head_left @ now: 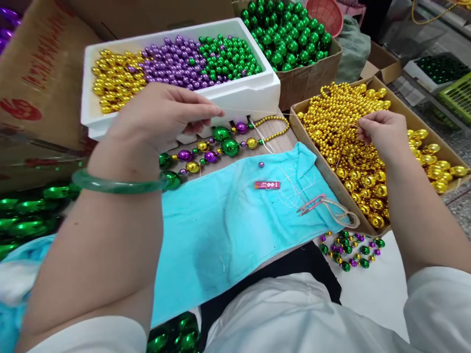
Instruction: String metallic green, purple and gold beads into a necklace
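My left hand (pixel 162 115) is raised in front of the white foam tray (pixel 253 93), its fingers pinched on a thin thread (pixel 257 112) that runs to the right. My right hand (pixel 380 132) hovers over the cardboard box of gold bead strands (pixel 342 132), fingers pinched on the thread's other end among the gold beads. A partly strung strand of green, purple and gold beads (pixel 221 144) lies on the table under my left hand. A green bangle (pixel 117 185) circles my left wrist.
The foam tray holds gold, purple and green loose beads. A box of green balls (pixel 290 34) stands behind it. On the turquoise cloth (pixel 221 220) lie thread snips (pixel 312 203), a small pink packet (pixel 267 185) and one loose bead (pixel 261 164). Mixed beads (pixel 349 247) lie lower right.
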A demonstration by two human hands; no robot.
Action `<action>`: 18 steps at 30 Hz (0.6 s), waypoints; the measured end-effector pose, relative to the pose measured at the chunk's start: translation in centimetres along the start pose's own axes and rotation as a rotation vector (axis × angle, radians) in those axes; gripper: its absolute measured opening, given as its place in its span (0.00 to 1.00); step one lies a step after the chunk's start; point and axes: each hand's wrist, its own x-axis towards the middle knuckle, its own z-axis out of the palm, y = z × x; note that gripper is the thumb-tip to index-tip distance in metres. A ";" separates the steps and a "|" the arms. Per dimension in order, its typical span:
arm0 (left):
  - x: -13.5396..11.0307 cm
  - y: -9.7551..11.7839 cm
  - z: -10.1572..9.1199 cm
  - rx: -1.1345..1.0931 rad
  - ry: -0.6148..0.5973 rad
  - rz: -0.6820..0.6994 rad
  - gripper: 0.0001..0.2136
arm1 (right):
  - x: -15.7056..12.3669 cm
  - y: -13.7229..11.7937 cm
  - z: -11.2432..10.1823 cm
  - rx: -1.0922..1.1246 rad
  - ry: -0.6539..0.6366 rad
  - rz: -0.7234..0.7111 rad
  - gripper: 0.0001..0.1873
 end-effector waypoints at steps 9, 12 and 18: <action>-1.2 -4.9 1.2 0.253 -0.034 -0.245 0.11 | -3.7 1.3 2.4 -0.626 -0.204 -0.399 0.10; -1.9 -7.2 1.6 0.235 -0.062 -0.293 0.09 | -7.0 0.6 2.8 -0.753 -0.218 -0.502 0.14; -2.8 -9.7 2.8 0.150 -0.123 -0.321 0.08 | -12.5 2.0 4.4 -0.949 -0.549 -0.530 0.14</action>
